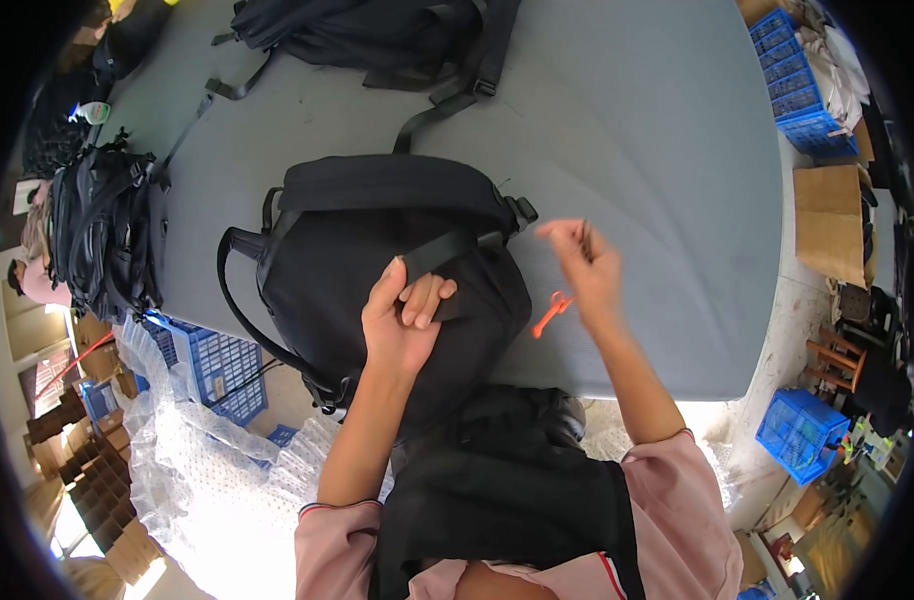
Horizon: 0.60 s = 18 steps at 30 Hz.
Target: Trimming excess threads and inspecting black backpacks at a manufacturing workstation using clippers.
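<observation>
A black backpack [367,270] lies on the grey table in front of me, its padded strap side along the far edge. My left hand [407,315] is over its near middle, fingers curled and closed on a flat black webbing strap [442,252] that runs to the pack's right side. My right hand [589,268] hovers to the right of the pack, somewhat blurred, fingers bent around a small dark thing whose kind I cannot make out. Beside that wrist is a small orange tool with a ring-shaped end [552,313]. A black buckle [522,210] sits at the pack's right edge.
More black backpacks lie at the table's far side [367,35] and left edge [107,230]. Blue crates stand at lower left [222,370] and right [802,435], with bubble wrap [197,480] at lower left. An open cardboard box [827,225] stands right of the table.
</observation>
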Each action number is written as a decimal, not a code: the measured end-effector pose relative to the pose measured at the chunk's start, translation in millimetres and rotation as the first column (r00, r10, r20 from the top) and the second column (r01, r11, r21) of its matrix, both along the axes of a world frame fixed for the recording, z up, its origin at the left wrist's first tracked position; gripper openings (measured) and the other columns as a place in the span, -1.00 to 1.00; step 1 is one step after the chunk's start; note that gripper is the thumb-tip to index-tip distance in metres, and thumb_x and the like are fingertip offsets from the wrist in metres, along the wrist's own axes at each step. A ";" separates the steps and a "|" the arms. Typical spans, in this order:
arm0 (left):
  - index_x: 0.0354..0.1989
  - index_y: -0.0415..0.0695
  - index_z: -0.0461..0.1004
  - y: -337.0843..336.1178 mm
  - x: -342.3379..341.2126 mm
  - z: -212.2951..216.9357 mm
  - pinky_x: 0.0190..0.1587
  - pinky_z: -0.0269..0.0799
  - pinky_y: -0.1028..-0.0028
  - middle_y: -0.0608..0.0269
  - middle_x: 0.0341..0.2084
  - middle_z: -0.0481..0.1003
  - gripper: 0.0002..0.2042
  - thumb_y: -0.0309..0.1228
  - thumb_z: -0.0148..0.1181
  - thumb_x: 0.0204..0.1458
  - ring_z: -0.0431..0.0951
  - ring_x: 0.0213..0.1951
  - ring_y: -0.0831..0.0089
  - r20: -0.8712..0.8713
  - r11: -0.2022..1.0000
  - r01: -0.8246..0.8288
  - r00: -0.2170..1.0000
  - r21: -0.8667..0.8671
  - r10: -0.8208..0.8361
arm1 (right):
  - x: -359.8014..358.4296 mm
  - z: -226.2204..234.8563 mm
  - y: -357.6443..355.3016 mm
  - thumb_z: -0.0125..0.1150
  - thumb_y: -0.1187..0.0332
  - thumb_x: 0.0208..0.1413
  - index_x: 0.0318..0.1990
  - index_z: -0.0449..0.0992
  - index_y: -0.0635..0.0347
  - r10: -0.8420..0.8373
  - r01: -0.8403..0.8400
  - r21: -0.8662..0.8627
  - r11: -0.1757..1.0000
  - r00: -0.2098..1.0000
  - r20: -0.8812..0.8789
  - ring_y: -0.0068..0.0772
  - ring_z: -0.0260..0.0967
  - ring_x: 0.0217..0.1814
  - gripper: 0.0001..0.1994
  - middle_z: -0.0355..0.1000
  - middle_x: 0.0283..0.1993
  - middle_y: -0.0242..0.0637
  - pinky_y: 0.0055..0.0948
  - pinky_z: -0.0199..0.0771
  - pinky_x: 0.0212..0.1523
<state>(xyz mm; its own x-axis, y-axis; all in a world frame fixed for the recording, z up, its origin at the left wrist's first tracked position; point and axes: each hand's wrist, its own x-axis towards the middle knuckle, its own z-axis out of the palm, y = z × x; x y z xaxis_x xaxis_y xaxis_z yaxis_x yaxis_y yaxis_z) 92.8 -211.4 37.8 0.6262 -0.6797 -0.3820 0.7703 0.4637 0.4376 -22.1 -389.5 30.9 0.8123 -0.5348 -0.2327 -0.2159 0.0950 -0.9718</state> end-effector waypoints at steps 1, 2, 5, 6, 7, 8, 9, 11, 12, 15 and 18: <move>-0.71 0.00 0.12 0.8 -0.4 0.7 -0.23 0.21 0.50 0.41 -0.90 0.06 -0.64 -0.28 -0.08 0.17 0.07 -0.75 0.56 0.003 1.000 0.003 1.000 -0.002 -0.003 | 3.3 0.2 -12.7 0.00 0.33 0.18 -0.14 0.52 0.16 -0.077 0.077 -0.008 0.997 0.996 -0.046 -0.78 0.06 -0.55 -0.79 0.28 -0.53 -0.59 -0.73 0.05 -0.57; -0.68 0.00 0.11 -1.2 -1.3 1.1 -0.20 0.21 0.48 0.42 -0.88 0.05 -0.67 -0.33 -0.06 0.14 0.07 -0.74 0.57 0.014 0.999 0.026 1.000 0.028 -0.027 | 11.6 0.7 -18.2 0.00 0.33 0.18 -0.14 0.52 0.16 -0.087 0.087 -0.013 0.996 0.995 -0.044 -0.78 0.06 -0.55 -0.79 0.28 -0.53 -0.59 -0.73 0.05 -0.57; -0.62 -0.03 0.16 -11.3 -3.4 7.4 -0.17 0.27 0.45 0.42 -0.82 0.08 -0.77 -0.47 -0.01 0.06 0.09 -0.71 0.61 0.029 0.997 0.053 0.998 0.053 -0.054 | 44.4 0.7 -40.0 -0.03 0.30 0.18 -0.03 0.48 0.15 0.015 -0.012 0.054 0.998 0.999 -0.049 -0.76 0.03 -0.57 -0.72 0.29 -0.52 -0.56 -0.71 0.02 -0.61; -0.59 -0.05 0.20 -19.9 -5.2 13.9 -0.18 0.30 0.45 0.40 -0.79 0.12 -0.80 -0.50 0.01 0.04 0.11 -0.70 0.62 0.082 0.976 0.054 0.994 0.213 -0.072 | 49.1 -1.3 -55.8 -0.02 0.32 0.16 0.00 0.46 0.16 0.260 -0.243 0.204 0.948 0.964 -0.062 -0.75 0.05 -0.58 -0.71 0.30 -0.51 -0.54 -0.70 0.02 -0.61; -0.57 -0.07 0.23 -23.0 -5.7 18.6 -0.20 0.32 0.45 0.38 -0.75 0.16 -0.83 -0.53 0.03 0.02 0.13 -0.69 0.63 0.132 0.927 0.039 0.987 0.372 -0.094 | 52.1 -3.7 -65.7 -0.01 0.35 0.14 0.03 0.44 0.17 0.494 -0.451 0.353 0.820 0.869 -0.035 -0.73 0.06 -0.58 -0.69 0.30 -0.50 -0.52 -0.69 0.02 -0.62; -0.47 -0.19 0.33 -20.2 -5.4 11.9 -0.23 0.35 0.46 0.31 -0.60 0.27 -0.95 -0.56 0.05 0.00 0.25 -0.59 0.60 0.171 0.924 0.037 0.979 0.381 -0.109 | 52.9 -6.5 -70.5 0.06 0.38 0.09 -0.07 0.47 0.21 0.532 -0.482 0.326 0.813 0.843 -0.079 -0.72 0.08 -0.57 -0.74 0.30 -0.49 -0.50 -0.70 0.01 -0.61; -0.47 -0.19 0.33 -19.8 -7.0 10.1 -0.23 0.35 0.46 0.31 -0.60 0.27 -0.95 -0.56 0.05 0.00 0.25 -0.59 0.60 0.178 0.925 0.039 0.978 0.377 -0.113 | 49.4 -5.7 -74.6 0.06 0.38 0.09 -0.07 0.47 0.21 0.527 -0.480 0.319 0.817 0.846 -0.076 -0.72 0.08 -0.57 -0.74 0.30 -0.49 -0.50 -0.70 0.01 -0.61; -0.34 -0.28 0.37 -15.6 -12.6 7.8 -0.16 0.32 0.42 0.17 -0.36 0.34 -0.89 -0.51 0.09 -0.01 0.37 -0.35 0.43 0.644 0.627 -0.298 0.623 0.720 -0.444 | 43.7 4.4 -72.1 0.16 0.39 0.02 -0.19 0.48 0.23 0.622 -0.589 0.204 0.782 0.759 -0.192 -0.73 0.08 -0.59 -0.80 0.30 -0.49 -0.51 -0.69 0.02 -0.61; -0.23 -0.31 0.38 -12.1 -15.5 15.0 -0.05 0.24 0.37 0.04 -0.15 0.30 -0.78 -0.46 0.14 -0.03 0.32 -0.08 0.19 0.691 0.527 -0.454 0.379 0.718 -0.616 | 38.6 18.5 -69.3 0.22 0.38 -0.02 -0.30 0.46 0.21 0.599 -0.534 0.302 0.790 0.777 -0.194 -0.77 0.08 -0.60 -0.85 0.30 -0.50 -0.53 -0.69 0.04 -0.61; -0.20 -0.25 0.41 -6.3 -35.5 40.3 0.13 -0.03 0.17 -0.03 -0.03 0.28 -0.67 -0.26 0.18 -0.04 0.20 0.06 0.01 0.702 0.559 -0.640 -0.041 0.528 -0.711 | 27.2 52.4 -48.0 0.23 0.37 -0.02 -0.29 0.46 0.20 0.535 -0.499 0.307 0.811 0.844 -0.043 -0.80 0.09 -0.62 -0.84 0.30 -0.53 -0.55 -0.70 0.06 -0.64; -0.10 -0.24 0.37 -7.0 -54.4 70.2 0.15 -0.14 0.07 -0.01 0.05 0.28 -0.45 0.02 0.16 -0.08 0.18 0.12 0.05 0.795 0.686 -0.492 0.019 0.535 -0.606 | 27.9 77.2 -3.3 0.20 0.36 0.02 -0.31 0.46 0.20 0.432 -0.439 0.374 0.817 0.896 0.107 -0.81 0.09 -0.66 -0.86 0.29 -0.57 -0.54 -0.69 0.03 -0.69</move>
